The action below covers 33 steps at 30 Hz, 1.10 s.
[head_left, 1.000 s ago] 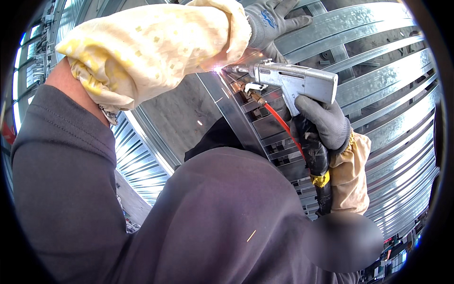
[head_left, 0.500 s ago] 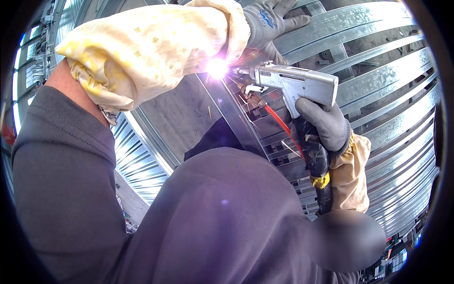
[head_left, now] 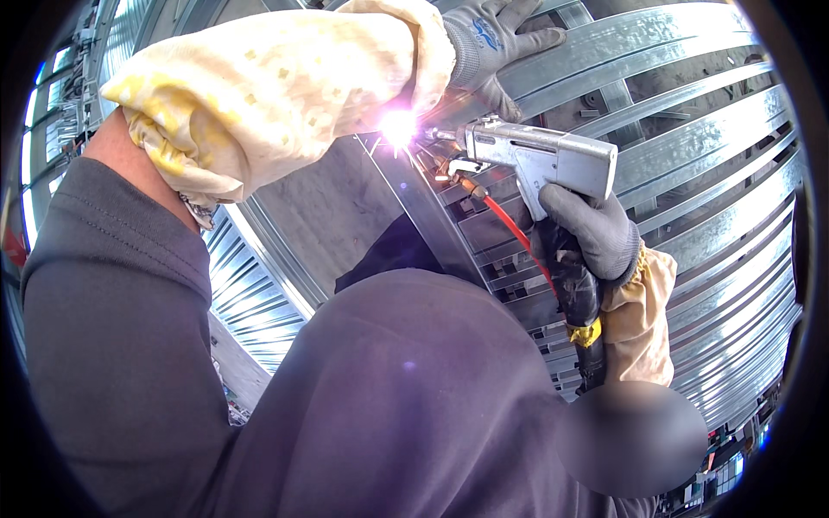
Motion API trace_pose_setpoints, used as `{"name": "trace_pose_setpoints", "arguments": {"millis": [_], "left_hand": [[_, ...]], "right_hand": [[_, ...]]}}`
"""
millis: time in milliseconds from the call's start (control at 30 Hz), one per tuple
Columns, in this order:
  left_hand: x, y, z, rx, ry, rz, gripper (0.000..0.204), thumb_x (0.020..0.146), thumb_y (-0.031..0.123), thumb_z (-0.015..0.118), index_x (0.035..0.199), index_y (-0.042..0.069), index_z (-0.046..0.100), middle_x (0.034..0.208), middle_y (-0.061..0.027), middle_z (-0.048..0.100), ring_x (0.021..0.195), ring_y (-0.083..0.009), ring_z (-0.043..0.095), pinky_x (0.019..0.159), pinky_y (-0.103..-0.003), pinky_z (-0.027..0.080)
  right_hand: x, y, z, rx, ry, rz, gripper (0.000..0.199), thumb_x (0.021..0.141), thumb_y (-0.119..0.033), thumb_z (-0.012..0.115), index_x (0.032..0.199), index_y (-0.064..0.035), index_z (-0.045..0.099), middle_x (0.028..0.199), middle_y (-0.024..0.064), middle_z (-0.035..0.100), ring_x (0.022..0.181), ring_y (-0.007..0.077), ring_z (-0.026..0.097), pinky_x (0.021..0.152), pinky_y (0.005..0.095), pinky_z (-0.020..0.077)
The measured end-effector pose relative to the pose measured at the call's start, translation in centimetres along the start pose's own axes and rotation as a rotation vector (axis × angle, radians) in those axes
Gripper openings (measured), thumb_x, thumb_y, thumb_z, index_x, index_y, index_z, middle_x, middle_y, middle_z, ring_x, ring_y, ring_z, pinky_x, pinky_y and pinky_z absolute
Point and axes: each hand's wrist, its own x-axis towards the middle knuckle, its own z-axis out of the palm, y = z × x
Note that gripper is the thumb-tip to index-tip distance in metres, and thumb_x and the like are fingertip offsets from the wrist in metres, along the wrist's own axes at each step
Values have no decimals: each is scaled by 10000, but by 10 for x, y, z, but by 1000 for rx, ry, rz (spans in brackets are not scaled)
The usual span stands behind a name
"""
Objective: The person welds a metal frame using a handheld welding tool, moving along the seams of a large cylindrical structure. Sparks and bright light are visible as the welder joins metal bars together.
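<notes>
My right hand (head_left: 594, 226), in a grey glove, is wrapped around the grip of a silver pistol-shaped welding gun (head_left: 544, 155). Its nozzle points left at a bright arc (head_left: 398, 127), where sparks fly over a flat metal bar (head_left: 423, 203). Glare hides the exact weld spot. A red hose (head_left: 509, 222) and a thick black cable (head_left: 577, 289) with yellow tape run from the gun. Beyond the arc, my left hand (head_left: 498, 45) lies gloved with fingers spread on a galvanized metal strip (head_left: 630, 50). A pale protective sleeve (head_left: 268, 95) covers my left forearm.
Long parallel metal slats (head_left: 691, 164) fill the right side, with gaps between them. Ribbed metal sheeting (head_left: 255, 289) lies at the lower left beside a grey floor (head_left: 315, 220). My dark-clothed body takes up the lower middle; a blurred round patch covers the lower right.
The arc keeps burning with its sparks in a different pattern. Both hands and the welding gun stay almost in the same place.
</notes>
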Motion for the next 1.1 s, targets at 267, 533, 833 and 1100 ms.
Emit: {"name": "trace_pose_setpoints", "arguments": {"millis": [267,533,833,1100], "left_hand": [[1,1,0,-14,-22,27,1158,642,435,863,1584,134,261,1554,-346,193,1381,-529,329,1171,-470,310],[1,0,0,-19,-29,36,1146,648,446,857,1580,131,268,1554,-343,200,1383,-524,332,1172,-469,309],[3,0,-2,-24,-43,37,1134,655,458,850,1577,127,277,1554,-340,208,1385,-517,334,1173,-468,309],[3,0,-2,-25,-48,37,1124,662,469,845,1573,124,284,1555,-337,216,1386,-512,337,1173,-467,308]], "right_hand": [[-3,1,-1,-14,19,25,304,966,-229,606,1169,-4,596,876,71,673,624,125,649,526,252,517],[-6,1,4,3,66,3,341,940,-228,604,1149,41,628,864,94,696,624,142,656,545,260,528],[-8,4,1,-13,46,-16,327,937,-227,602,1117,44,638,848,97,693,597,143,650,527,258,526],[-11,3,3,-19,63,-8,335,934,-225,604,1125,49,632,842,101,690,592,144,649,513,255,524]]}}
